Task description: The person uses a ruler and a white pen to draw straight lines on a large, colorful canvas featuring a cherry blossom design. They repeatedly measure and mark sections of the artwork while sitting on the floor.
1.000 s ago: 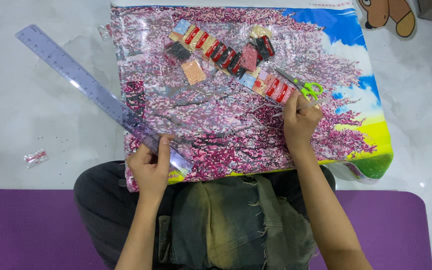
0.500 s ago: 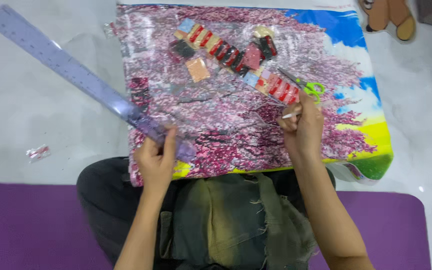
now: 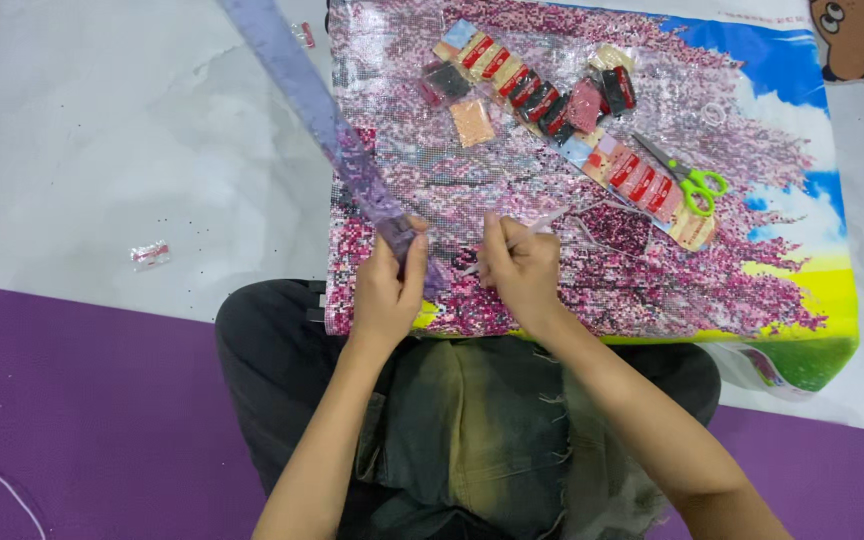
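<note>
- The left hand (image 3: 389, 290) closes around the near end of a long, clear purple ruler (image 3: 322, 115), thumb on top and fingers wrapped beneath it.
- The ruler's long axis runs away from that hand, up and to the left: it crosses the left edge of the pink blossom canvas (image 3: 552, 300) and goes on over the pale floor (image 3: 102, 150) to the top of the view. Only its near end lies over the canvas.
- The right hand (image 3: 520, 268) sits just beside the left, fingers drawn together in a pinch on a thin pale pen-like tool (image 3: 544, 222), whose tip points up and right, away from the ruler.
- The left hand is the one on the ruler; the right is near but apart from it.
- Beyond the right hand, a diagonal row of small bead packets (image 3: 552, 105) and green-handled scissors (image 3: 687, 178) lie on the canvas.
</note>
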